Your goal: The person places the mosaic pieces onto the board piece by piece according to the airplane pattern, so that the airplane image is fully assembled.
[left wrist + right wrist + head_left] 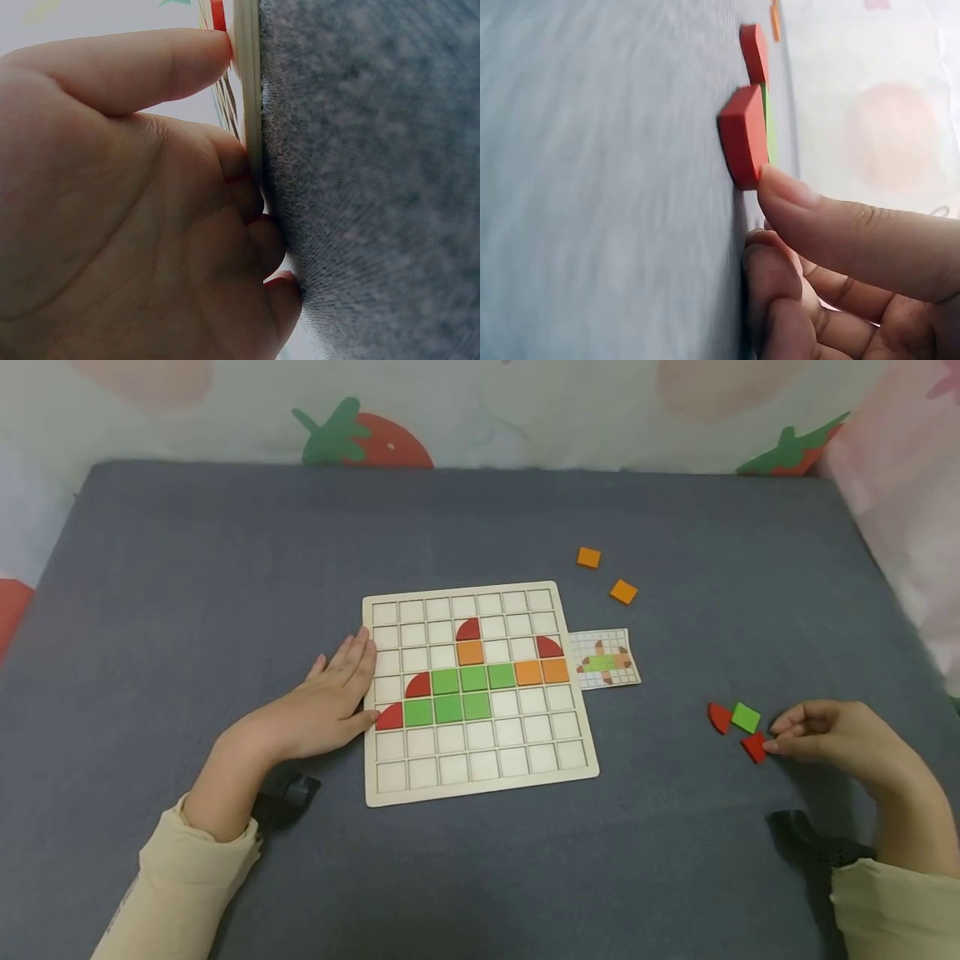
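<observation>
A wooden grid board (pixel 525 756) lies flat, with several red quarter-circle pieces (pixel 389 717), green square pieces (pixel 447 708) and orange square pieces (pixel 470 652) in its cells. Along its left edge rests my left hand (pixel 322 702), fingers extended and touching the rim. In the left wrist view the thumb and fingertips meet the board's side (pixel 251 90). Far to the right, my right hand (pixel 847 739) touches a loose red quarter-circle piece (pixel 753 747) with the thumb tip, the other fingers loosely bent. Beside it lie a green square (pixel 746 717) and another red quarter-circle (pixel 719 718).
A small pattern card (pixel 633 672) pokes out from the board's right edge. Two loose orange squares (pixel 588 557) lie beyond the board's upper right corner. Grey cloth (pixel 225 568) covers the table, and a strawberry-print curtain (pixel 525 410) hangs behind it.
</observation>
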Demonstrator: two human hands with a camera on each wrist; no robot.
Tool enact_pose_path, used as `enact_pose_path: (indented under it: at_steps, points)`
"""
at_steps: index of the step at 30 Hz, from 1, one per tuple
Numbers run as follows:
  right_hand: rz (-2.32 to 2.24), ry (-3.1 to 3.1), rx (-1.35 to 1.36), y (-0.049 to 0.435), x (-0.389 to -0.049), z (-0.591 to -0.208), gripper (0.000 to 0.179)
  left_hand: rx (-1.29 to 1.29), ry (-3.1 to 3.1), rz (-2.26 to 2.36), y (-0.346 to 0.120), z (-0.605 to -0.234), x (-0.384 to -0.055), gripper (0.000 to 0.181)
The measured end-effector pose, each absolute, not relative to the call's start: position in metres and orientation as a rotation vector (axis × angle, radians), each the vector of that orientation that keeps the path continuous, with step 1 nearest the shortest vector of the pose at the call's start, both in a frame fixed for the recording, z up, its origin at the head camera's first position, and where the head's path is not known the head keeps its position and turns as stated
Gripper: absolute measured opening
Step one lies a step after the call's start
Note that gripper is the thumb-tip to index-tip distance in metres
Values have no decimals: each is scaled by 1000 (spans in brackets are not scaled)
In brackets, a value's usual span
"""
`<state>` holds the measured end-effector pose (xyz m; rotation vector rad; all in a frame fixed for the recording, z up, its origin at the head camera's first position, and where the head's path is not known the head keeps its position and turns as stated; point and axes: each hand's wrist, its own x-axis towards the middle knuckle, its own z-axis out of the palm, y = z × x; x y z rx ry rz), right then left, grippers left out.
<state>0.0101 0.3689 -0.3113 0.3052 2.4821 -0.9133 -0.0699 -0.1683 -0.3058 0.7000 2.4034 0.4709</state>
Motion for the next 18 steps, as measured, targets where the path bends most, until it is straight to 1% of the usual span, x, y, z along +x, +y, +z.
enact_pose_path:
  at_steps: [6, 12, 18]
  points:
    - [-962, 2510, 290, 353, -3, -309, 39, 705, 2407, 482, -170, -307, -70, 76]
    - [-1045, 2528, 278, 346, -13, -308, 36, 706, 2414, 482, -169, -307, -69, 75]
    - [-1073, 2556, 263, 342, -19, -309, 38, 710, 2417, 475, -169, -305, -68, 74]
